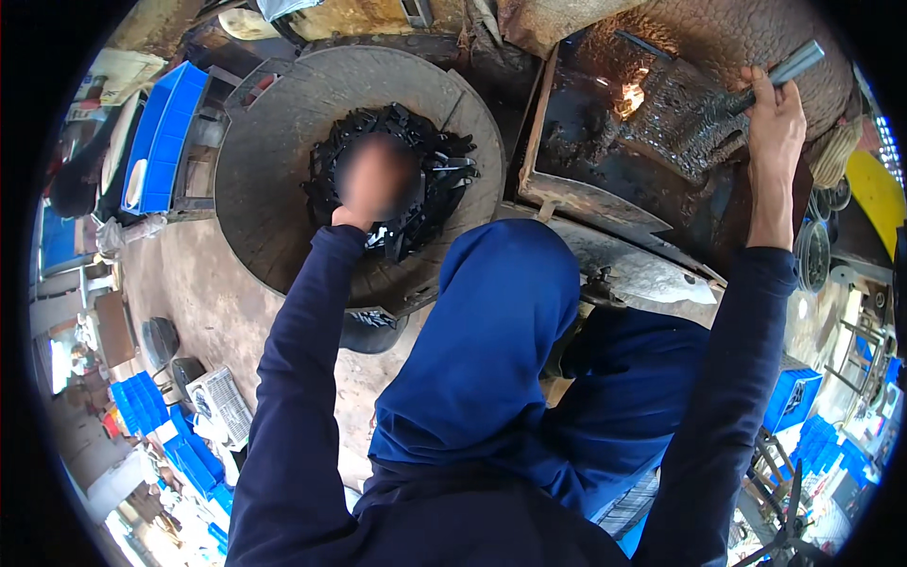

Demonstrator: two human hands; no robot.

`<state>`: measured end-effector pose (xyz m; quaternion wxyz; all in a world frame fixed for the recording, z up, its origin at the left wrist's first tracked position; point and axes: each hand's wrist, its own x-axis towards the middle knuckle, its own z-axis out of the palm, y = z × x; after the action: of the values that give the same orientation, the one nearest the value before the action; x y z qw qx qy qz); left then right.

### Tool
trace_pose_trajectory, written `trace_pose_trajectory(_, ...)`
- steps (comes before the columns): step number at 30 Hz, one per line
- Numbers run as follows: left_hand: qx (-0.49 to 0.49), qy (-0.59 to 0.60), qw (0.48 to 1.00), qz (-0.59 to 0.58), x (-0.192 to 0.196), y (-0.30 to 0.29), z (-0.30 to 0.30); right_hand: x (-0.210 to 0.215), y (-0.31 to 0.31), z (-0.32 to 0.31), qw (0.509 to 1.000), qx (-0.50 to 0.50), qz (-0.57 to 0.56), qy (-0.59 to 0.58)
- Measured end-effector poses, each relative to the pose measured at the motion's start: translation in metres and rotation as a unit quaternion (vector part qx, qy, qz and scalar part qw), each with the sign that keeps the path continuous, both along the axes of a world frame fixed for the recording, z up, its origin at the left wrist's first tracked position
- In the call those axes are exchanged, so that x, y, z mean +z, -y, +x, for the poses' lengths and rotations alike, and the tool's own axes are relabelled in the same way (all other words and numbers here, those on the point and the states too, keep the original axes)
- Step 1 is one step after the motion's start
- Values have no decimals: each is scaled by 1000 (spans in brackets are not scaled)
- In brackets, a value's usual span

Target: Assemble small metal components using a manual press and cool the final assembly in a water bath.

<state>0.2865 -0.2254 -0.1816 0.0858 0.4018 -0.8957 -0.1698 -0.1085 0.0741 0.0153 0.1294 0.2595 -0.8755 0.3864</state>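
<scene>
Grips, with the fingers of the right hand (777, 118) clamped on its lower part, a grey metal rod (799, 62): smooth, cylindrical, faintly bluish, with a pale shine along its side. Slants up and to the right out of the grasp, above the right edge of a dark, rust-edged tray (586, 196). Reaches, with the left hand (373, 189), into a heap of black pieces (425, 213): narrow, angular, glossy in places, piled loosely at every angle, with a brighter strip or two among them. Lies in the middle of a round, worn metal basin (265, 180), to the left of the tray.

Cannot tell the state of the left fingers, whether apart, together or clamped on a piece; blurred over completely, along with part of the heap beneath. Hard to make out, too, the rod's lower end, lost behind the right hand and against a dark, lumpy, wet-looking surface (685, 123).

Glows orange inside the tray, as a small bright patch (633, 93), too washed out for detail. Farther out, stands a blue bin (165, 137) left of the basin, bent by the fisheye rim.
</scene>
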Motion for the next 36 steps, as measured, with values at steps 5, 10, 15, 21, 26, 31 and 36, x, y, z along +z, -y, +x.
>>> trace_pose_trajectory(5, 14, -96, 982, 159, 13, 10, 4, 8, 3, -5, 999, 24, -27, 2)
trace_pose_trajectory(10, 115, -220, 871, 424, 70, 2, -7, -5, 2, -12, 997, 39, -67, 11)
trace_pose_trajectory(15, 124, -363, 780, 495, 125, -14, -18, -11, 7, -8, 995, 50, -79, 30)
trace_pose_trajectory(21, 21, -475, 658, 584, 203, -80, -80, -12, -3, -18, 995, 40, -78, 40)
trace_pose_trajectory(26, -140, -439, 658, 595, 241, -126, -137, -14, -1, -21, 995, 56, -75, 36)
trace_pose_trajectory(31, -225, -458, 753, 416, 243, -172, -224, -18, -9, -28, 998, 48, -24, 12)
trace_pose_trajectory(36, -173, -512, 761, 359, 217, -205, -272, -34, -25, -70, 995, 90, -43, 18)
